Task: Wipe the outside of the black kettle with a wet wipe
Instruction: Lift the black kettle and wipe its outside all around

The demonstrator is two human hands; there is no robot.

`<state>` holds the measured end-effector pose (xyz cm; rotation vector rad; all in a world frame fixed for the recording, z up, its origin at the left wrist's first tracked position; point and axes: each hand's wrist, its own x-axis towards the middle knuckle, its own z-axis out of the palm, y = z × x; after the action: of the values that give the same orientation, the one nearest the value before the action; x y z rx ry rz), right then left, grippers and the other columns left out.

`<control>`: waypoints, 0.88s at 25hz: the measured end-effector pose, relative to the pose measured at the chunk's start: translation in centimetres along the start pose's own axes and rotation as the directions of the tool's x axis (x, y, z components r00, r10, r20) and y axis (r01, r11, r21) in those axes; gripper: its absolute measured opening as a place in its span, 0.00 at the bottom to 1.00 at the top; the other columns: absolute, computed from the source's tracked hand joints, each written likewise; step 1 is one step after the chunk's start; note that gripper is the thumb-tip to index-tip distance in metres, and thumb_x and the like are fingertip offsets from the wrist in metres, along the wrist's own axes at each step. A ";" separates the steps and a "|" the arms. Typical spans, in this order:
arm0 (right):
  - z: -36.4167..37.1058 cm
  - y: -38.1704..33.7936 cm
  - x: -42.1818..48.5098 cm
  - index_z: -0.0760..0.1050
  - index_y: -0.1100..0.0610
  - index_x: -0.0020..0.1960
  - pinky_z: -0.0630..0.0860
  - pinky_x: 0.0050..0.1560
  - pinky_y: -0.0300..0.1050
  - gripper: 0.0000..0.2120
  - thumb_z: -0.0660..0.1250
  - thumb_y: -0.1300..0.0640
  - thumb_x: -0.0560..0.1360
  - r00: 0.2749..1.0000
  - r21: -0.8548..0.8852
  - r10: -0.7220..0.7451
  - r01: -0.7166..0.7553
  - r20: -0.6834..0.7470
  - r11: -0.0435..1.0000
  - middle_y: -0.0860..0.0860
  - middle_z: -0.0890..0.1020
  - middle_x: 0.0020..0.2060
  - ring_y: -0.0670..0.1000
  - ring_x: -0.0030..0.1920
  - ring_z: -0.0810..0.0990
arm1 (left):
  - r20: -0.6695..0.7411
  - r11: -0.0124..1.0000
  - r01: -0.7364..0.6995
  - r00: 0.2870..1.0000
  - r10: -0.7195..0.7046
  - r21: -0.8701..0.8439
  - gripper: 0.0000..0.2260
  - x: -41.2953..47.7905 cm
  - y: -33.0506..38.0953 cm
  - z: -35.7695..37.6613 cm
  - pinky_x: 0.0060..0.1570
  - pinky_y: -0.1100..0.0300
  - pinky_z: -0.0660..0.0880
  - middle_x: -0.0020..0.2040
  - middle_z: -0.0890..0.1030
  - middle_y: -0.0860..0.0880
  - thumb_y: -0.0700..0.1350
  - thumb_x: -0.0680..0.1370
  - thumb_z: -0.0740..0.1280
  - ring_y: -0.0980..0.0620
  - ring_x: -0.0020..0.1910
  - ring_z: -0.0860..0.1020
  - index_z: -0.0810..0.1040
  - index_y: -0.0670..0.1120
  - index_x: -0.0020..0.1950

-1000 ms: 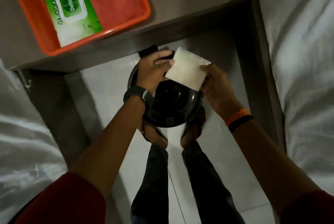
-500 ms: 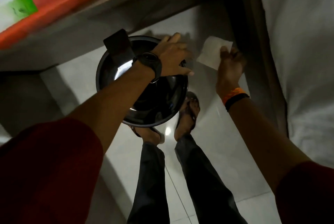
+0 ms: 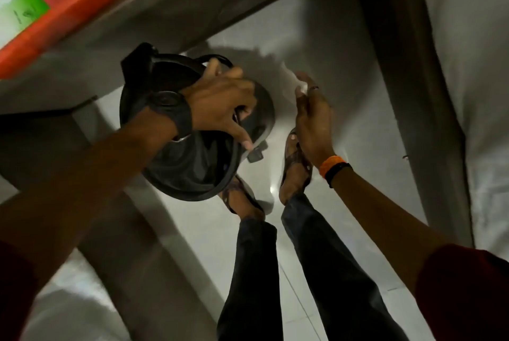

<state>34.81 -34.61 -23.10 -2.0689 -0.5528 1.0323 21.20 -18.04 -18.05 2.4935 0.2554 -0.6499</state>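
While gripping the black kettle (image 3: 192,164) from above, left hand (image 3: 223,101) arched over its top, fingers (image 3: 242,136) curled down around the lid area, wrist bent and wearing a dark watch (image 3: 170,109). Kettle held in the air over the pale floor (image 3: 316,37), just below the edge of a grey table (image 3: 165,10), tilted so its round base rim faces down toward the camera and its handle end points up toward the table. Right hand (image 3: 312,117) just beside the kettle, not touching, palm turned inward, fingers loosely closed on a white wet wipe (image 3: 292,81) at the fingertips. Orange tray (image 3: 82,4) with a green wipe pack (image 3: 19,4) on the table, upper left.
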 end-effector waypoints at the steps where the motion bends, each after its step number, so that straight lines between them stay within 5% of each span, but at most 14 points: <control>1: 0.5 0.2 -1.0 0.75 0.52 0.67 0.79 0.51 0.26 0.17 0.58 0.47 0.83 0.997 -0.028 -0.041 0.042 0.064 0.999 0.51 0.84 0.48 0.33 0.45 0.82 | -0.057 0.999 0.004 0.998 -0.006 -0.037 0.30 -1.8 -0.7 0.0 0.50 0.51 0.57 0.44 0.70 0.57 0.80 0.59 0.61 0.55 0.50 0.64 0.70 0.53 0.37; 4: 2.8 -0.3 -4.3 0.68 0.51 0.75 0.72 0.66 0.26 0.21 0.60 0.59 0.84 0.935 -0.073 -0.223 0.252 0.276 0.965 0.51 0.81 0.63 0.32 0.63 0.78 | -0.171 0.982 0.075 0.980 -0.105 -0.172 0.29 -6.1 -1.9 0.7 0.48 0.56 0.51 0.45 0.71 0.58 0.78 0.58 0.64 0.55 0.50 0.65 0.70 0.52 0.34; 6: 5.1 -1.0 -6.5 0.59 0.53 0.81 0.57 0.82 0.41 0.24 0.56 0.57 0.85 0.788 -0.080 -0.372 0.466 0.491 0.881 0.51 0.65 0.80 0.42 0.81 0.60 | -0.235 0.969 0.096 0.960 -0.151 -0.230 0.27 -7.9 -2.0 2.2 0.47 0.59 0.51 0.46 0.69 0.57 0.76 0.60 0.67 0.53 0.49 0.66 0.70 0.52 0.33; 8: 6.2 -0.8 -5.8 0.52 0.57 0.83 0.46 0.85 0.52 0.27 0.50 0.51 0.86 0.641 -0.165 -0.430 0.657 0.635 0.736 0.55 0.54 0.83 0.53 0.85 0.49 | -0.286 0.957 0.109 0.940 -0.188 -0.270 0.27 -8.8 -1.9 4.0 0.49 0.58 0.52 0.47 0.68 0.56 0.75 0.62 0.68 0.51 0.49 0.67 0.70 0.51 0.33; 10: 6.3 -0.7 -2.1 0.52 0.61 0.83 0.43 0.84 0.54 0.29 0.49 0.50 0.86 0.713 -0.342 -0.341 0.628 0.612 0.699 0.58 0.53 0.83 0.56 0.84 0.49 | -0.314 0.947 0.147 0.919 -0.237 -0.285 0.27 -9.3 -1.3 6.1 0.50 0.58 0.53 0.48 0.67 0.55 0.75 0.63 0.66 0.50 0.50 0.67 0.71 0.51 0.35; 13: 5.1 -0.9 4.6 0.50 0.58 0.83 0.41 0.84 0.52 0.27 0.47 0.48 0.87 0.915 -0.610 0.019 0.253 0.403 0.751 0.56 0.50 0.84 0.54 0.85 0.47 | -0.337 0.939 0.196 0.896 -0.288 -0.283 0.26 -9.6 -0.1 8.3 0.52 0.59 0.51 0.51 0.66 0.53 0.76 0.65 0.64 0.50 0.51 0.65 0.67 0.54 0.38; 15: 5.8 -1.4 4.6 0.51 0.57 0.83 0.40 0.84 0.52 0.26 0.47 0.50 0.88 0.890 -0.624 0.026 0.298 0.455 0.722 0.56 0.51 0.84 0.54 0.85 0.47 | -0.345 0.951 0.190 0.899 -0.269 -0.245 0.27 -9.5 0.7 8.9 0.53 0.57 0.53 0.52 0.69 0.50 0.77 0.65 0.62 0.49 0.52 0.65 0.67 0.54 0.41; 16: 6.6 -1.7 3.3 0.54 0.57 0.82 0.40 0.84 0.50 0.25 0.48 0.51 0.87 0.807 -0.516 -0.083 0.449 0.584 0.730 0.56 0.55 0.83 0.54 0.84 0.49 | -0.341 0.961 0.177 0.908 -0.244 -0.215 0.27 -9.5 1.1 9.1 0.53 0.54 0.55 0.53 0.70 0.48 0.77 0.65 0.61 0.48 0.53 0.65 0.68 0.53 0.42; 19: 7.3 -2.1 0.0 0.61 0.54 0.81 0.35 0.81 0.37 0.23 0.48 0.54 0.87 0.398 -0.130 -0.298 0.760 0.868 0.636 0.52 0.63 0.81 0.45 0.82 0.53 | -0.297 0.980 0.144 0.938 -0.179 -0.138 0.28 -10.0 2.2 9.9 0.52 0.46 0.64 0.55 0.71 0.44 0.73 0.65 0.66 0.44 0.55 0.66 0.71 0.50 0.46; 20: 7.0 -2.1 1.4 0.60 0.54 0.81 0.34 0.81 0.36 0.23 0.48 0.54 0.87 0.362 -0.145 -0.297 0.815 0.884 0.561 0.51 0.62 0.81 0.45 0.82 0.52 | -0.282 0.982 0.146 0.943 -0.175 -0.123 0.27 -10.4 2.6 10.2 0.51 0.46 0.65 0.54 0.72 0.43 0.71 0.64 0.70 0.42 0.54 0.68 0.72 0.49 0.45; 22: 5.9 -2.2 5.7 0.57 0.53 0.82 0.36 0.82 0.43 0.23 0.47 0.52 0.88 0.605 -0.466 -0.117 0.709 0.788 0.529 0.50 0.59 0.82 0.48 0.83 0.51 | -0.274 0.985 0.146 0.947 -0.167 -0.092 0.26 -10.6 3.0 10.8 0.49 0.46 0.67 0.52 0.74 0.43 0.68 0.62 0.74 0.41 0.50 0.72 0.73 0.49 0.44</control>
<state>33.17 -26.98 -26.50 -1.8770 -2.1505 1.3490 8.73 -26.96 -19.31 2.5092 0.5776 -0.3374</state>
